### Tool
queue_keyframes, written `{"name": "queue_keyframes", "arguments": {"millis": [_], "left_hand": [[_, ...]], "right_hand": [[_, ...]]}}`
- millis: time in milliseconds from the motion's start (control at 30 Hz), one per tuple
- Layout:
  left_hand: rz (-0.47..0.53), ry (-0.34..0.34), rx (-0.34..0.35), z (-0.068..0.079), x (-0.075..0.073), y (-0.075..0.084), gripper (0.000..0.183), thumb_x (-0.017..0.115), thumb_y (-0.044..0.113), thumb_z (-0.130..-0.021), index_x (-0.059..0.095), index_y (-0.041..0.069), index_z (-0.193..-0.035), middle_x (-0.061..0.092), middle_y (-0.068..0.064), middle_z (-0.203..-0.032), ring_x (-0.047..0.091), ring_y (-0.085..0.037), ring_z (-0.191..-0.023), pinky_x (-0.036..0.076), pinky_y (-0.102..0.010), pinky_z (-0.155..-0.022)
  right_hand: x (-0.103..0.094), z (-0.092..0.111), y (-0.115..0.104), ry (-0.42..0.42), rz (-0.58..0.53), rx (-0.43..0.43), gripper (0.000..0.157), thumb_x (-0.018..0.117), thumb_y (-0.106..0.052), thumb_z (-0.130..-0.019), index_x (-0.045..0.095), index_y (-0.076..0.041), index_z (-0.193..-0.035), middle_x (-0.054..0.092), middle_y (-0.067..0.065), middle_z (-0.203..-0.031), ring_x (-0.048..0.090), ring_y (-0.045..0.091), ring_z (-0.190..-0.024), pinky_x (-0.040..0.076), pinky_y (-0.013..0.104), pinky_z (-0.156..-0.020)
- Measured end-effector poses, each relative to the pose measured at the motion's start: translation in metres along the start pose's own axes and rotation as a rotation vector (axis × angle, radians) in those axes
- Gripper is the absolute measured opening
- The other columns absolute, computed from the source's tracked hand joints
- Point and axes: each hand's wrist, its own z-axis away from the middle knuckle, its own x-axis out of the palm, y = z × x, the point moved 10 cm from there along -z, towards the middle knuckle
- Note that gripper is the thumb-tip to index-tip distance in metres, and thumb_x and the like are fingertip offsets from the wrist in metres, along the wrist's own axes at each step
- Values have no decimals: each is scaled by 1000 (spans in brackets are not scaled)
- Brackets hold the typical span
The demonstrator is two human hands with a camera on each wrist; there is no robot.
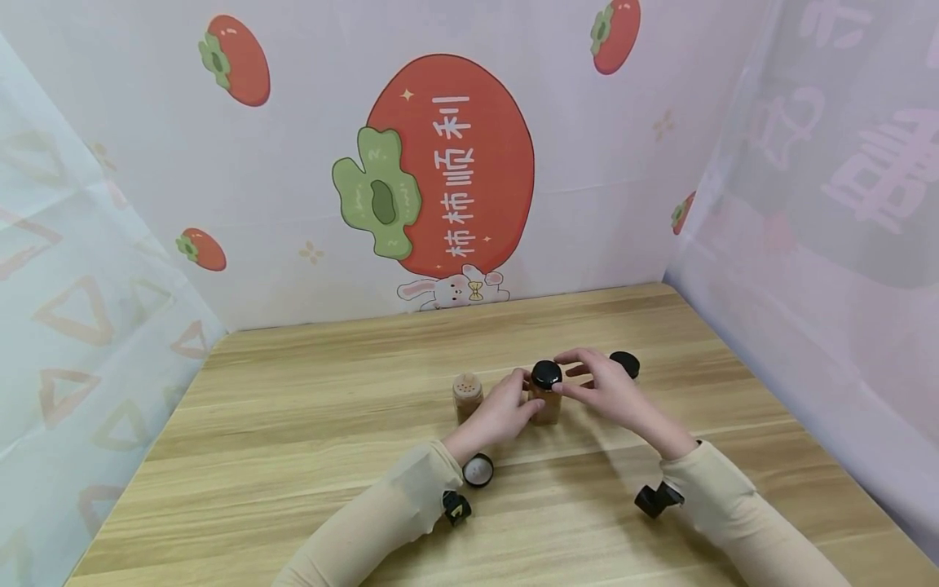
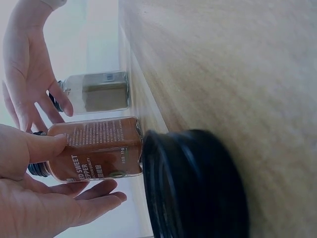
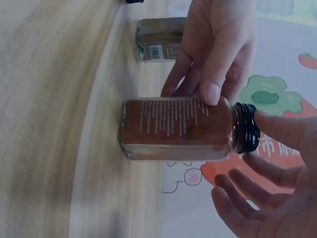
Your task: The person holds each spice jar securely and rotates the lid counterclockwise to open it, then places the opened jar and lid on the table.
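A glass spice jar of red-brown powder, labelled sweet pepper, stands upright on the table. My left hand grips its body, thumb on one face and fingers round the far side. At the top is a ridged black cap. My right hand pinches that cap loosely between thumb and index finger, while its other fingers stay spread beside it. Left of the left hand stands an uncapped jar with a pale perforated top. A loose black lid lies near the left wrist, white inside facing up.
Another jar, with grey-brown powder and a black cap, stands behind the right hand. The wood-grain table meets a printed cloth backdrop at its back, with cloth along both sides. Black wrist cameras hang below each sleeve.
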Motion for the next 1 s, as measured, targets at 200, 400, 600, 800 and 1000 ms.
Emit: {"name": "queue_keyframes", "arguments": {"millis": [200, 400, 600, 800, 1000], "left_hand": [[0, -2, -7, 1, -1, 0, 36, 58, 21, -95, 49, 3, -124, 58, -15, -123, 57, -22, -110, 49, -33, -87], [-14, 7, 9, 1, -1, 1, 35, 58, 20, -95, 49, 3, -123, 58, -16, -123, 57, -23, -109, 49, -33, -87], [-14, 5, 5, 0, 0, 1, 35, 58, 20, -95, 49, 3, -124, 58, -16, -123, 57, -24, -109, 49, -34, -87], [-13, 1, -2, 0, 0, 0, 36, 58, 22, -95, 49, 3, -124, 57, -16, -123, 57, -24, -110, 49, -35, -87], [-9, -4, -5, 0, 1, -1, 35, 58, 22, -95, 49, 3, -123, 58, -16, -122, 58, -22, -103, 49, -31, -80]], "right_hand": [[1, 2, 2, 50, 7, 43, 42, 73, -23, -83, 57, -2, -116, 61, 18, -117, 63, 36, -101, 55, 45, -77], [3, 1, 1, 62, 10, 51, 44, 75, -23, -82, 57, -2, -116, 60, 18, -117, 62, 38, -103, 55, 45, -77], [3, 0, -1, 66, 27, 44, 40, 74, -21, -83, 59, -1, -114, 61, 19, -116, 63, 38, -102, 56, 44, -77], [2, -1, -8, 42, 46, -14, 38, 73, -16, -84, 59, 1, -115, 58, 23, -114, 63, 40, -102, 56, 43, -77], [0, -4, -10, 6, 66, -63, 35, 71, -15, -85, 60, 0, -114, 58, 23, -114, 63, 40, -100, 56, 44, -77]]}}
